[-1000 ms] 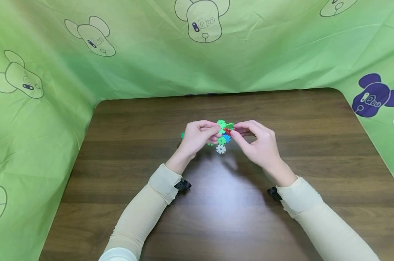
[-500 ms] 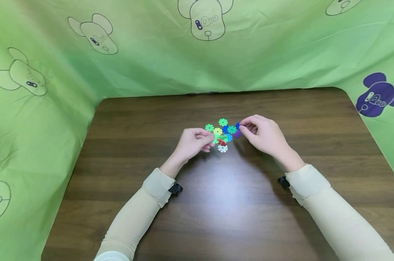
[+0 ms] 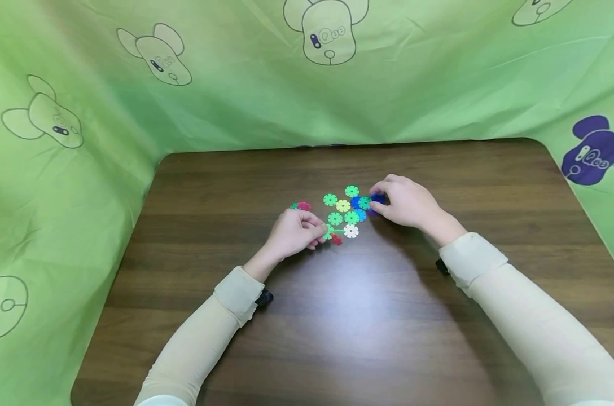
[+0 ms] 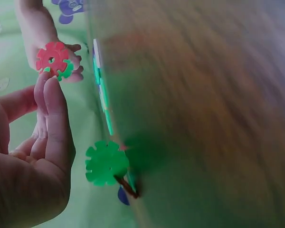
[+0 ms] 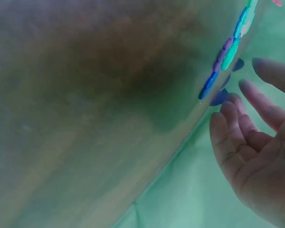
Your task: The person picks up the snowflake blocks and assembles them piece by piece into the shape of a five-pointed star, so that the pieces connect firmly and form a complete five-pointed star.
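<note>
My left hand (image 3: 299, 231) pinches a small joined piece of notched plastic discs, a red disc (image 4: 52, 58) and green ones, held above the table. My right hand (image 3: 406, 202) hovers at the right end of a loose cluster, thumb and fingers parted with nothing between them in the right wrist view. Nearest to it lie a dark blue disc (image 3: 378, 198) and a teal disc (image 3: 365, 203). A yellow disc (image 3: 343, 206), a white disc (image 3: 351, 230) and several green discs lie flat between the hands.
Behind the left hand stands another joined piece with a green disc (image 4: 107, 163), next to a red disc (image 3: 303, 206). The brown wooden table (image 3: 337, 338) ends at the back against a green printed cloth (image 3: 236, 101).
My left hand has moved left and toward me with the joined red and green discs, uncovering the flat cluster. My right hand has released that piece and moved right, over the blue discs.
</note>
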The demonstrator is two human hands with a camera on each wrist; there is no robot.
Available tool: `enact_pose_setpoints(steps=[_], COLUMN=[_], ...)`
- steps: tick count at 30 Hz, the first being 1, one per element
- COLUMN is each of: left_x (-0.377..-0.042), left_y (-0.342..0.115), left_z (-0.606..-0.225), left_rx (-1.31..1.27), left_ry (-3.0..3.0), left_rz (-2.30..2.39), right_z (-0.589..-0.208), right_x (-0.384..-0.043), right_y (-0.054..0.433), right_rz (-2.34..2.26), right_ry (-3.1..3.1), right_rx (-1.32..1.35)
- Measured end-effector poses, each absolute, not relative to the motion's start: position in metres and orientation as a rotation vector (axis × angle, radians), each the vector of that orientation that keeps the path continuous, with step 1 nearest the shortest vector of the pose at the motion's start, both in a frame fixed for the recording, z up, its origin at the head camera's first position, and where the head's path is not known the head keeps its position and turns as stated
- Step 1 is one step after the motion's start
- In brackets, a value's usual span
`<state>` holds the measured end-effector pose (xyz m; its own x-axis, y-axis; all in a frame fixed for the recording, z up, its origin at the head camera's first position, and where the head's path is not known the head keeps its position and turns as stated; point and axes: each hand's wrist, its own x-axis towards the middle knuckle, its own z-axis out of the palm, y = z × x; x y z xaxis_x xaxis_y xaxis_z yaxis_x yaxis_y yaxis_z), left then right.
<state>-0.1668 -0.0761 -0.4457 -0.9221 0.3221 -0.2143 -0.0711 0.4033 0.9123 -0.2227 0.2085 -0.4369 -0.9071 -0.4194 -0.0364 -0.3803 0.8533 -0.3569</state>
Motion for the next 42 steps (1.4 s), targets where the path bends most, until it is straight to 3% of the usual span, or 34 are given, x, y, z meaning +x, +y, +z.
enact_pose_setpoints(steps=[26,42], left_x=[-0.161,-0.178], left_y=[-0.083,-0.071], left_z=[-0.439,-0.426], left_rx=[0.559,0.697], left_ry=[2.905,2.924], left_rz=[0.663,0.622], right_z=[-0.441,-0.444], right_x=[-0.232,-0.226], right_y=[0.197,0.195], right_rz=[-0.363,-0.596], right_ry=[2.885,2.892], right_rx=[-0.65,-0.704])
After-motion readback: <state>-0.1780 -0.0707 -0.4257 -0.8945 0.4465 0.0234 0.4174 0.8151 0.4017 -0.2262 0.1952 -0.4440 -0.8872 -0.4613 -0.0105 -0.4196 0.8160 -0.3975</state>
